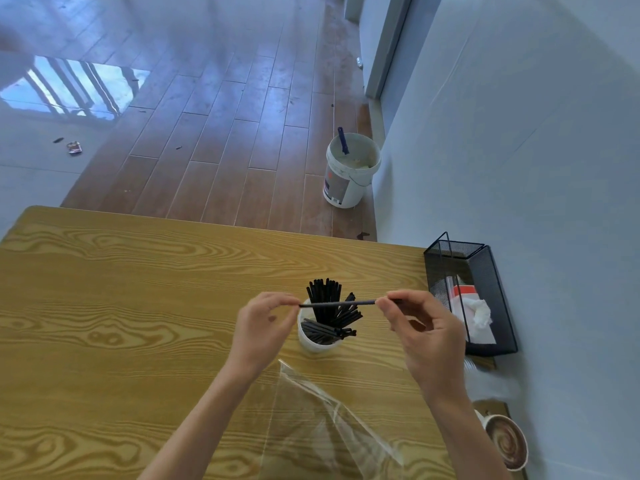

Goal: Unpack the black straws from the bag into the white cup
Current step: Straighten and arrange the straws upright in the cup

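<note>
left hand (pixel 265 323) and right hand (pixel 420 327) raised above the white cup (pixel 313 342), each pinching one end of a single black straw (pixel 337 303) held level. cup stands on wooden table (pixel 104 306), holding more straws. clear bag (pixel 322 420) lies nearer.

Both forearms are reaching up from the lower edge of the frame, meeting near the centre. The left hand (pixel 265 323) is pinching with thumb and fingertips, remaining fingers curled. The right hand (pixel 424 332) is mirroring it at centre right, pinching too, wrist bent inward.
</note>
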